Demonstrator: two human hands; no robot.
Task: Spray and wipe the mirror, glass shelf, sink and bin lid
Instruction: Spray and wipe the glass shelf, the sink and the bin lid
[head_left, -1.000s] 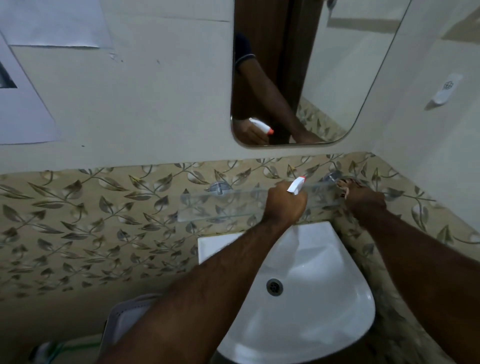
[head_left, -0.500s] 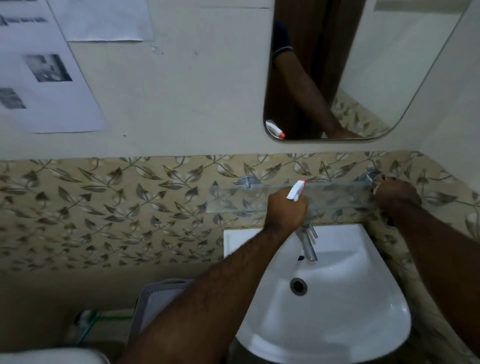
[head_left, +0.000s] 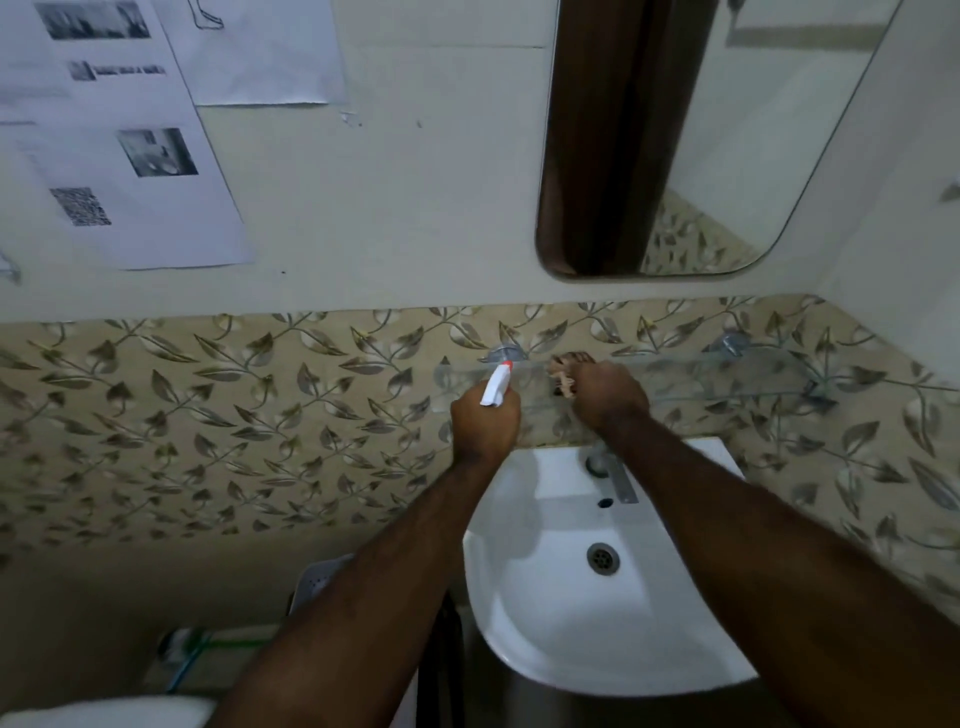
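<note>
A clear glass shelf (head_left: 727, 382) runs along the leaf-patterned tiles above the white sink (head_left: 571, 623). My left hand (head_left: 485, 421) grips a white spray bottle (head_left: 496, 387) with a red nozzle tip, held at the shelf's left end. My right hand (head_left: 608, 397) presses a brownish cloth (head_left: 566, 371) on the shelf, just right of the bottle. The mirror (head_left: 727, 156) hangs above on the wall. A grey bin lid (head_left: 317, 584) shows below my left forearm, mostly hidden.
A metal tap (head_left: 610, 473) stands at the back of the sink, under my right wrist. Printed paper sheets (head_left: 140, 171) are stuck on the wall at upper left. The side wall closes in on the right. A white object (head_left: 104, 714) sits at the bottom left.
My right hand with the cloth slid left along the shelf from its right end to near the left bracket. The view shifted left and down. The left hand stays by the shelf.
</note>
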